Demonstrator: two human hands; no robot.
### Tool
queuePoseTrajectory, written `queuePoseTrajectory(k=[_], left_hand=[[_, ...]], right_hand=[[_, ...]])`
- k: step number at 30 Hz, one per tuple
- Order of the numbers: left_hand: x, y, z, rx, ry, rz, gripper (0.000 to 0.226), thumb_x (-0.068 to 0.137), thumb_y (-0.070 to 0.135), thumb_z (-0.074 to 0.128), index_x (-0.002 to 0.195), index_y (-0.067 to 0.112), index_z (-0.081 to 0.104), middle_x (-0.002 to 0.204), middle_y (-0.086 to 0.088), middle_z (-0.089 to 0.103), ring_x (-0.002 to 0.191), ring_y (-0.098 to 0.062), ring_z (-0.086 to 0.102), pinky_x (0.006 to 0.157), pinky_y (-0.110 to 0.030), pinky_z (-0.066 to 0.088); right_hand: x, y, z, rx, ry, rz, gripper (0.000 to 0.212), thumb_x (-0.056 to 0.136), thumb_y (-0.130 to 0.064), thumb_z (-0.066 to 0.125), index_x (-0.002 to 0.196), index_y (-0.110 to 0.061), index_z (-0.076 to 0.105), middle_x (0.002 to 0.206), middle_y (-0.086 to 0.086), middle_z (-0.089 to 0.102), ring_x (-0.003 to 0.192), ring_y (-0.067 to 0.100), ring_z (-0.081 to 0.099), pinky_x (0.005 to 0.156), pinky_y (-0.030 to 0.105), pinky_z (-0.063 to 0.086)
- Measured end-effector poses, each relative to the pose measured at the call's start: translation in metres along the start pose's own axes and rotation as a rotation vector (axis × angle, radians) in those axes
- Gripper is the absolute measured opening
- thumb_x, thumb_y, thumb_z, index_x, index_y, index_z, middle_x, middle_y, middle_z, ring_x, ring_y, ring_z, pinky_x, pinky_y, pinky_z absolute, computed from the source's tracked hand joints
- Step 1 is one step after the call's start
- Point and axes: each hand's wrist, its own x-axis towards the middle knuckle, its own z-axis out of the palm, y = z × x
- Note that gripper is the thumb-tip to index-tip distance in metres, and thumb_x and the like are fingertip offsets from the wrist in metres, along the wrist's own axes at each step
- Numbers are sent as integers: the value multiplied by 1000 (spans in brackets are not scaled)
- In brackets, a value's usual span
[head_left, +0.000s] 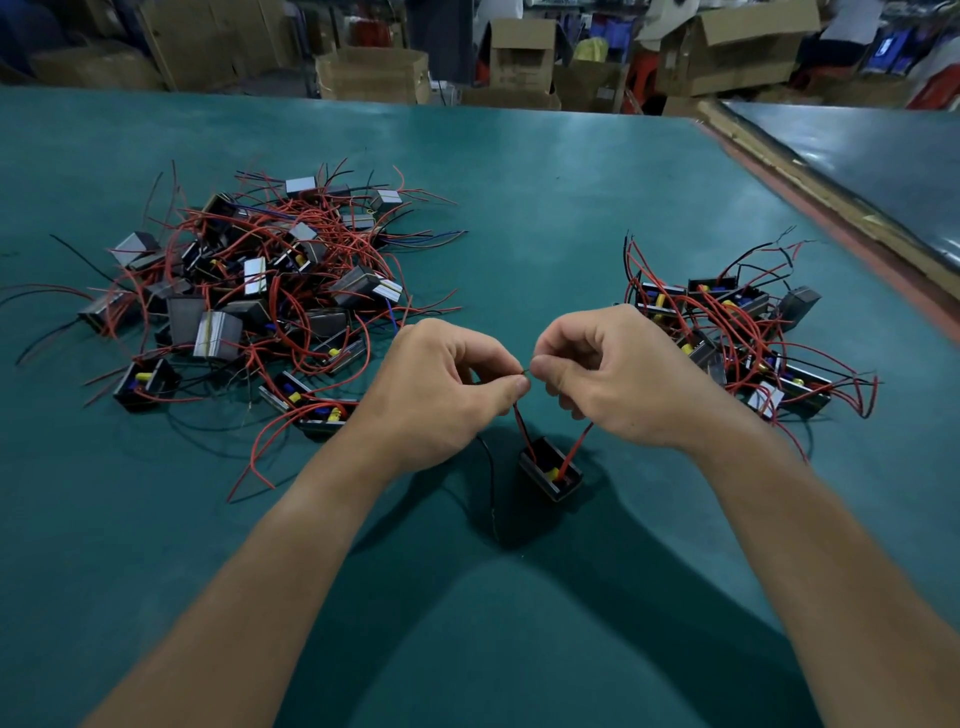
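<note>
Green matting (519, 623) lies under my forearms. Just below my fingertips is a black module (550, 470). Its red wires (523, 428) run up into my left hand (441, 400) and right hand (613, 374), each pinching a wire end. Left of my fingers sprawls a large pile (260, 291); to the right is a smaller pile (727, 332).

The left hand (441, 395) and right hand (618, 379) meet fingertip to fingertip above the table (519, 208). Below and between them a small part (550, 470) sits on the table, its wires (523, 431) running up into both hands. A large heap (244, 291) lies left of the left hand, a smaller heap (727, 343) just right of the right hand. Cardboard boxes (374, 73) stand beyond the table's far edge.
</note>
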Motion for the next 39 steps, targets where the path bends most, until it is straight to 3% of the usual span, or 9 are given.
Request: queuePoseTrajectory(k=[5, 10, 14, 21, 25, 28, 33, 37, 39], left_hand=[[-2, 4, 1, 90, 42, 97, 14, 80, 15, 74, 67, 21, 73, 43, 22, 51, 36, -1, 30, 39, -11, 24], [-1, 2, 0, -2, 46, 64, 13, 82, 25, 73, 70, 21, 74, 40, 17, 49, 38, -3, 27, 40, -13, 21], [2, 2, 0, -16, 49, 62, 11, 84, 17, 75, 73, 19, 75, 43, 18, 52, 39, -2, 29, 40, -13, 24], [-5, 7, 4, 61, 94, 197, 10, 82, 18, 73, 72, 17, 75, 43, 14, 46, 40, -4, 29, 42, -15, 23], [0, 4, 1, -45, 49, 67, 12, 85, 11, 71, 73, 12, 73, 51, 13, 59, 41, -5, 39, 45, -17, 30], [3, 5, -2, -236, 20, -44, 16, 87, 3, 67, 72, 5, 72, 57, 2, 65, 45, -16, 46, 44, -22, 39], [4, 7, -3, -370, -1, -182, 17, 87, 2, 66, 71, 5, 71, 56, -5, 64, 42, -16, 45, 43, -20, 40], [4, 8, -2, -379, -6, -193, 18, 87, 1, 66, 70, 6, 70, 54, -4, 63, 40, -14, 44, 42, -20, 41], [3, 8, -2, -356, 3, -176, 17, 87, 0, 67, 71, 6, 70, 54, -2, 63, 41, -13, 44, 42, -20, 40]], right_hand=[[-1, -4, -1, 111, -73, 77, 21, 95, -13, 65, 73, -13, 65, 51, -10, 59, 50, 8, 55, 53, 34, 54], [-2, -6, -2, 164, -34, 38, 22, 94, -8, 64, 73, -15, 67, 57, -5, 62, 55, 11, 58, 54, 27, 54], [-2, -6, -2, 172, -35, 62, 21, 93, -9, 66, 73, -14, 68, 55, -6, 63, 52, 7, 57, 53, 21, 50], [-4, -5, -12, 367, -157, 261, 25, 91, -12, 67, 66, -12, 65, 56, -2, 62, 46, 5, 49, 42, 13, 34], [-2, -7, -6, 274, -10, 44, 15, 84, -3, 75, 76, -13, 67, 66, 0, 66, 58, 10, 56, 50, 23, 48], [-2, -5, -1, 140, 58, -131, 14, 80, -5, 80, 76, -15, 70, 69, -2, 68, 61, 4, 58, 60, 17, 47], [-1, -2, -1, 54, 138, -169, 7, 81, -11, 80, 79, -18, 77, 73, -4, 72, 67, 9, 65, 65, 16, 46], [-2, -2, -1, -12, 108, -143, 10, 86, -12, 75, 76, -17, 76, 61, -12, 66, 57, -1, 56, 60, 9, 40], [-2, -4, 0, -42, 85, -133, 15, 88, -13, 72, 75, -19, 74, 60, -13, 64, 56, 1, 56, 58, 12, 40]])
